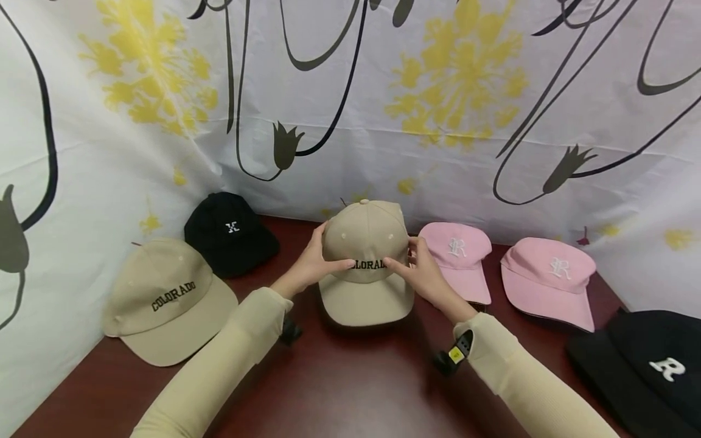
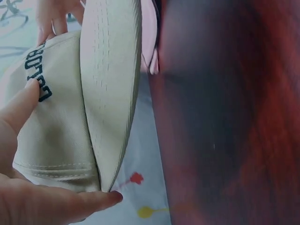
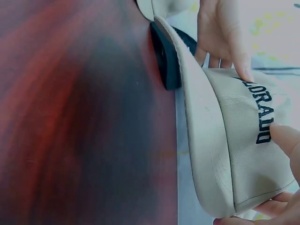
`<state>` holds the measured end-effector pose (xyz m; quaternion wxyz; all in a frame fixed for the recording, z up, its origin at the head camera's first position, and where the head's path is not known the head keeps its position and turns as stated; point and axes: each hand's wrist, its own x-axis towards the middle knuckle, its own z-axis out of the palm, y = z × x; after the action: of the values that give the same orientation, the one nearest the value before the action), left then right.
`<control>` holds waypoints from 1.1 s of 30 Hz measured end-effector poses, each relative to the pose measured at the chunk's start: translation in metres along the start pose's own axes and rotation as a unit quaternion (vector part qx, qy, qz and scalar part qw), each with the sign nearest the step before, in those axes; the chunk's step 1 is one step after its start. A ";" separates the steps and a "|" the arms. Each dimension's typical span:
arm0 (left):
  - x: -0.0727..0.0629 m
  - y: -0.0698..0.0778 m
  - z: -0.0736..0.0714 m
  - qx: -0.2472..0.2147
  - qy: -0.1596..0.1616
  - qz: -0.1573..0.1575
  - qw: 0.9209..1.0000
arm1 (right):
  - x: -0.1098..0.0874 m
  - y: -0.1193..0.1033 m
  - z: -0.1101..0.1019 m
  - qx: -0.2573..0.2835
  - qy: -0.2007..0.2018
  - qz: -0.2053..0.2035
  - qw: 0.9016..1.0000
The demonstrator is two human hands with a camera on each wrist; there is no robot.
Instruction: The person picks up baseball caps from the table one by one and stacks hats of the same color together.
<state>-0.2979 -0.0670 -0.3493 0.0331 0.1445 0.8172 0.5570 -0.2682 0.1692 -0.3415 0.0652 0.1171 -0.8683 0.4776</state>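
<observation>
A beige baseball cap (image 1: 366,238) with dark "COLORADO" lettering is held between both hands at the middle of the table, brim toward me. My left hand (image 1: 313,263) grips its left side, thumb on the first letters. On the opposite side my right hand (image 1: 424,272) grips it, thumb over the last letters. In the left wrist view, the left fingers (image 2: 61,199) reach along the cap's side to the brim's end. The right wrist view shows the brim (image 3: 199,136) raised off the table and the right thumb (image 3: 285,138) against the lettering.
Another beige "COLORADO" cap (image 1: 164,292) and a black cap (image 1: 227,234) sit at the left. Two pink caps, one nearer (image 1: 454,249) and one farther right (image 1: 547,274), lie right of the hands. A black "R" cap (image 1: 641,365) lies at the right edge. Patterned cloth (image 1: 350,91) hangs behind the table.
</observation>
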 end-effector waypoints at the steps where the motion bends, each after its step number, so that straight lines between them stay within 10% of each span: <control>1: -0.003 0.001 0.001 0.002 -0.001 0.004 1.000 | -0.004 -0.001 -0.001 0.001 0.002 -0.001 1.000; 33: -0.066 -0.011 0.055 -0.019 -0.045 0.008 0.999 | -0.100 0.028 -0.003 -0.067 0.016 0.078 0.995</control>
<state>-0.2255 -0.0387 -0.3871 0.0678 0.1756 0.8031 0.5653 -0.1790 0.2003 -0.3850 0.0497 0.0368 -0.9037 0.4236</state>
